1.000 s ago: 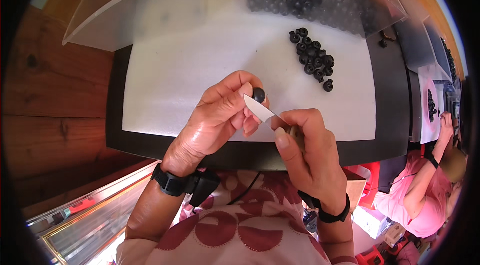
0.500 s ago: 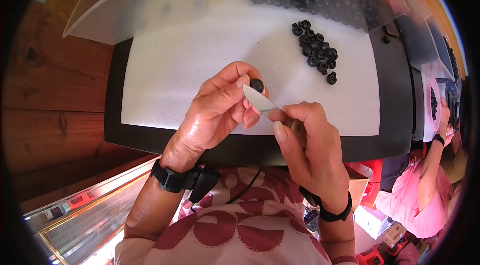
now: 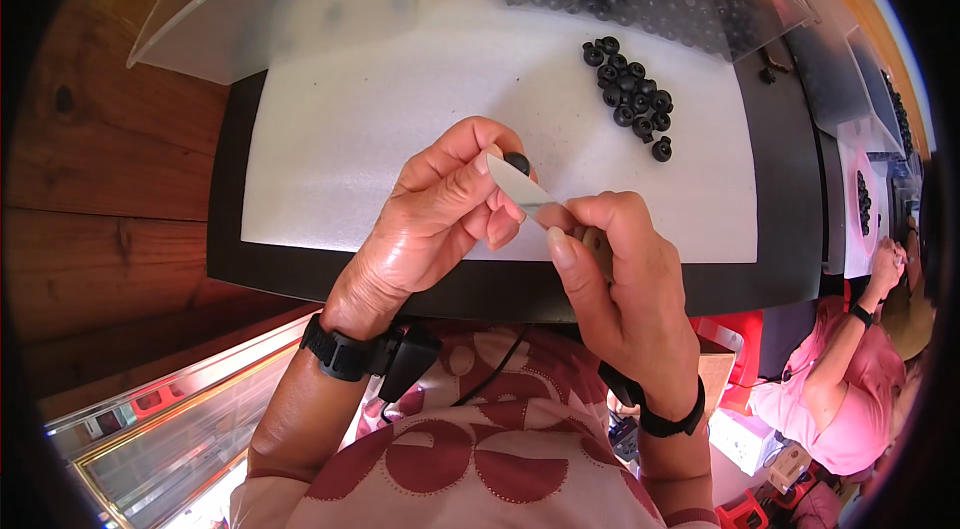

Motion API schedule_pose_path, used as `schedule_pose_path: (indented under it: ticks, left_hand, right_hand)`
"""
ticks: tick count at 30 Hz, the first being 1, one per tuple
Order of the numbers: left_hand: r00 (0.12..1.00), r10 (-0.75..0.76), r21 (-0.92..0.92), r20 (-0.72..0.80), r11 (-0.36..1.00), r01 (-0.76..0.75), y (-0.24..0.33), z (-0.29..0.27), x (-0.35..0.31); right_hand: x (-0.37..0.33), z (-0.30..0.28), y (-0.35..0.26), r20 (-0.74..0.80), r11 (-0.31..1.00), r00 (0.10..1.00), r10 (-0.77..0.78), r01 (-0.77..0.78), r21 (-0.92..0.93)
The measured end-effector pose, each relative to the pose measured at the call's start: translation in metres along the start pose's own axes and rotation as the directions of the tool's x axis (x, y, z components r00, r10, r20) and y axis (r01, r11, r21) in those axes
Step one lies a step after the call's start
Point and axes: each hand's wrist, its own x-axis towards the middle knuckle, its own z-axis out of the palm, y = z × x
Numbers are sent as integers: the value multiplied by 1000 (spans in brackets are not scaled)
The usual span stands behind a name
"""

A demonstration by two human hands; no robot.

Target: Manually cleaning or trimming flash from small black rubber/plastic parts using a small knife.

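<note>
The left hand (image 3: 428,204) is closing its thumb and curled fingers around a small round black piece (image 3: 517,162), clamping it near the fingertips while the lower fingers are bending loosely toward the palm. The right hand (image 3: 630,289) is gripping a small knife (image 3: 514,185), its thumb and forefinger pressing in on the handle and the pale blade pointing up and to the left, toward the left thumb. The blade is covering the lower part of the black piece, and the fingers are screening its far side, so whether the edge is actually touching it is impossible to tell. Most of the handle is disappearing inside the right hand, leaving just a brownish bit showing. At the right rim, a person in pink (image 3: 850,399) is being cut off by the dark border. The black piece is sitting at the fingertips of the left hand, above and to the left of the right hand, held over a white sheet (image 3: 370,129) that is lying on the dark counter (image 3: 500,295). A cluster of similar black pieces (image 3: 627,94) is resting on the sheet, beyond the right hand and well apart from it, just in front of a clear bin (image 3: 735,41) that is holding many more.
</note>
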Motion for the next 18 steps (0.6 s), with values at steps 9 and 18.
schedule_pose_path:
  ticks: [9, 18]
  left_hand:
    - [995, -75, 21, -58, 997, 77, 7, 8, -2]
    - [997, -40, -45, -61, 998, 37, 2, 2, 3]
  right_hand:
    - [9, 3, 4, -59, 1000, 998, -9, 10, 10]
    - [4, 2, 0, -21, 1000, 1000, -20, 20, 23]
